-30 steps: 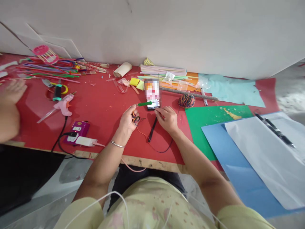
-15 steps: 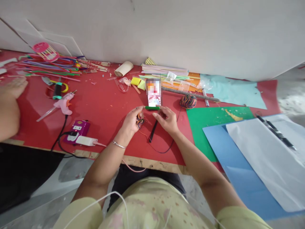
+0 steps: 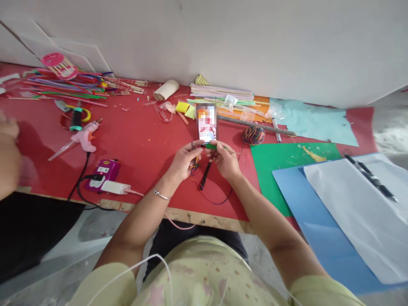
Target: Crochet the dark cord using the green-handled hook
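My right hand (image 3: 225, 160) is closed, pinching a small green piece (image 3: 211, 146), perhaps a rolled strip or bit of straw. Facing it, my left hand (image 3: 185, 161) has its fingers curled on multicoloured yarn (image 3: 194, 166), which hangs in a small loose bundle by the fingers. The fingertips of both hands almost meet at the green piece. Just behind them a lit phone (image 3: 208, 131) stands upright, part of its screen blurred. A thin black stick (image 3: 205, 176) lies below my hands, with a loop of yarn around it. The yarn ball (image 3: 253, 135) sits to the right.
A pink glue gun (image 3: 85, 137), scissors (image 3: 86, 114) and a purple power socket (image 3: 105, 171) lie left. Straws (image 3: 219, 91), a cardboard tube (image 3: 166, 90) and a brown stick (image 3: 255, 123) are behind. Green sheet (image 3: 270, 165) and blue folder (image 3: 306, 212) lie right. Another person's hand (image 3: 9, 127) is far left.
My hands have come closer together, and my right fingers now cover more of the green piece. The other person's arm at the left edge has shifted and is blurred.
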The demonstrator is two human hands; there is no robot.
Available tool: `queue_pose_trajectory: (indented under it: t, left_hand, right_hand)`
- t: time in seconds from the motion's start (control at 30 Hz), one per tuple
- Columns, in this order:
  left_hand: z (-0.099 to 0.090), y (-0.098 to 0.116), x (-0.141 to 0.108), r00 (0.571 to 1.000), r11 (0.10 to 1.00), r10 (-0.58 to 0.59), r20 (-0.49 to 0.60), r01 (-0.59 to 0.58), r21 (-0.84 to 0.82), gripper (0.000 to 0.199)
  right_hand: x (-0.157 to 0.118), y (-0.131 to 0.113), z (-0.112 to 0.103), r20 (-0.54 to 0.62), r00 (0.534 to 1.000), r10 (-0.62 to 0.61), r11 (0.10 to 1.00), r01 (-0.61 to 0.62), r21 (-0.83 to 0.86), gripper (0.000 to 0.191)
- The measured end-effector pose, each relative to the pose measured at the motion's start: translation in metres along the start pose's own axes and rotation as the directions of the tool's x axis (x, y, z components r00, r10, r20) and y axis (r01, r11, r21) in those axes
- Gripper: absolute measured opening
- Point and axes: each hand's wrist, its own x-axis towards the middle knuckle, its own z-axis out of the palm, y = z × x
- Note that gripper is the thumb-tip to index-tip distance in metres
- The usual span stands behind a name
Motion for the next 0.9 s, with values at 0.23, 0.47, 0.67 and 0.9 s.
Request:
queue_pose_trajectory:
  t: [0.23, 0.47, 0.67, 0.9]
  left_hand:
    - [0.004, -0.004, -0.002, 0.995, 0.994, 0.097, 0.001, -0.097, 0.059, 0.051]
    - [0.002, -0.01, 0.0, 0.983, 0.98, 0.183, 0.008, -0.183, 0.079, 0.056]
    - [-0.001, -0.012, -0.001, 0.978, 0.961, 0.206, 0.043, -0.21, 0.18, 0.064]
    - [-0.005, -0.015, 0.001, 0.97, 0.952, 0.239, 0.041, -0.243, 0.187, 0.059]
  right_hand:
    - [0.003, 0.001, -0.003, -0.031, 0.999, 0.016, 0.995, -0.013, 0.097, 0.032]
    - [0.002, -0.001, -0.002, -0.05, 0.998, 0.038, 0.994, -0.032, 0.106, 0.036]
    - [0.0, 0.0, -0.001, -0.041, 0.999, 0.017, 0.993, -0.012, 0.121, 0.032]
    - [-0.001, -0.002, 0.0, -0.014, 0.999, 0.052, 0.995, -0.05, 0.091, 0.039]
